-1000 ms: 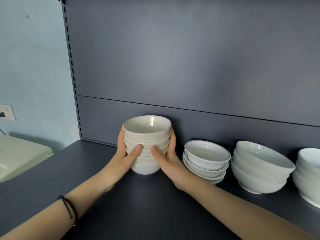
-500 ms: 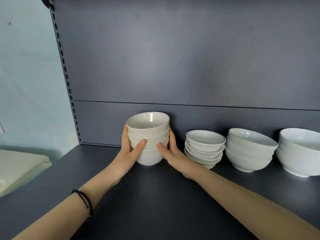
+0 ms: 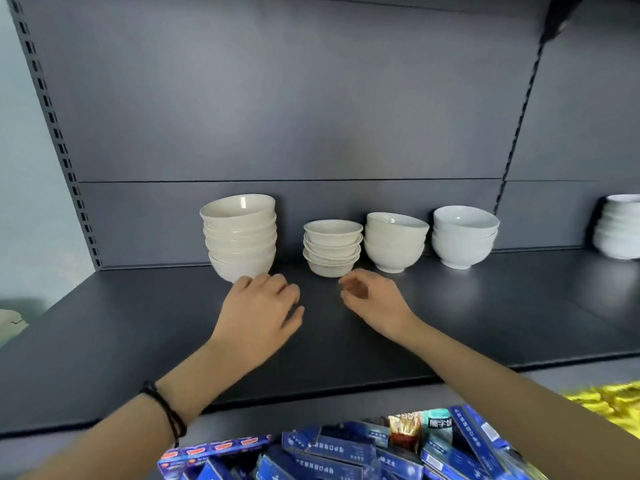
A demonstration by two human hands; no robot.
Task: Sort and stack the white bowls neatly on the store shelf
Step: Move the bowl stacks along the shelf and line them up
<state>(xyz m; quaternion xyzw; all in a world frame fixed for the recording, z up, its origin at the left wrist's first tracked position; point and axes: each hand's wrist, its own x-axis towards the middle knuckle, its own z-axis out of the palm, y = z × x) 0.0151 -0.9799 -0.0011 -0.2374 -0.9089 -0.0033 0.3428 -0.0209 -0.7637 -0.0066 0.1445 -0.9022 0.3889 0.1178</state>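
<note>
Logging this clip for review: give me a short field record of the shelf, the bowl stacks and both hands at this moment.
setting: dark grey store shelf
stacks in view: five, in a row along the back panel
leftmost stack: cream bowls, tallest, top bowl tilted
second stack: smallest bowls
left hand: open, empty, just in front of the leftmost stack
right hand: open, empty, near the second stack
foreground: blue boxes below the shelf

My empty hands hover before two stacks of white ceramic bowls (image 3: 239,237) (image 3: 332,247) on the dark metal shelf (image 3: 485,306); more stacks (image 3: 394,241) stand rightward.
</note>
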